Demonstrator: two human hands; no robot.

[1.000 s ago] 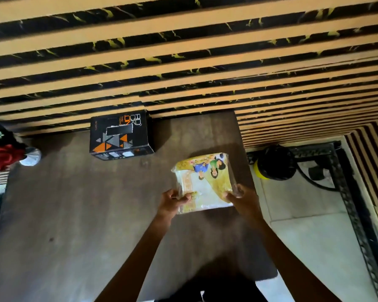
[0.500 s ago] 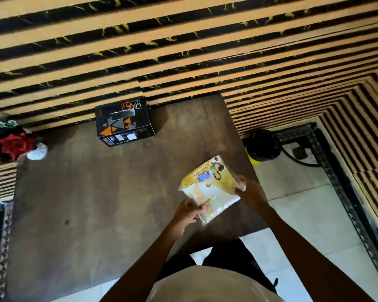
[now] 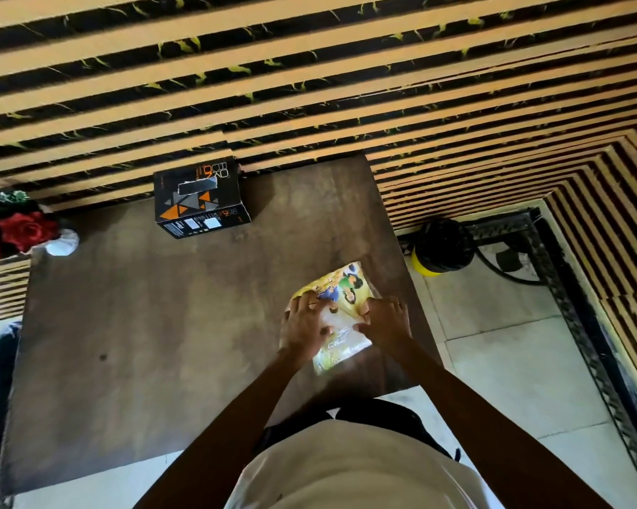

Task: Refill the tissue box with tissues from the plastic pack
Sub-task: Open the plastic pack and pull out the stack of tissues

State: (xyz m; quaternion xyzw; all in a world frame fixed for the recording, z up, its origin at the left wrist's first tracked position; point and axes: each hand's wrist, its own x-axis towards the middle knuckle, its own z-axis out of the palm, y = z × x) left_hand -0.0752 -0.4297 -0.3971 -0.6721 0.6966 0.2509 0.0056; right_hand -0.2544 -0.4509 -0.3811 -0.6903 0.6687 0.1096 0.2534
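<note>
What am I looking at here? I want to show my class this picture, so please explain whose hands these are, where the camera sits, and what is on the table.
No machine here: a person wears a camera on the head, looking down at their own hands. The left hand and right hand press on a yellow plastic pack of tissues lying on the brown table. At the table's far edge stands a black tissue box with orange triangles. Red flowers sit at the far left.

One head-worn wide-angle view looks steeply down from above the person's chest, facing the striped wall (image 3: 309,67). It sits close over the near right part of the surface (image 3: 144,325), with floor (image 3: 511,361) at right.
</note>
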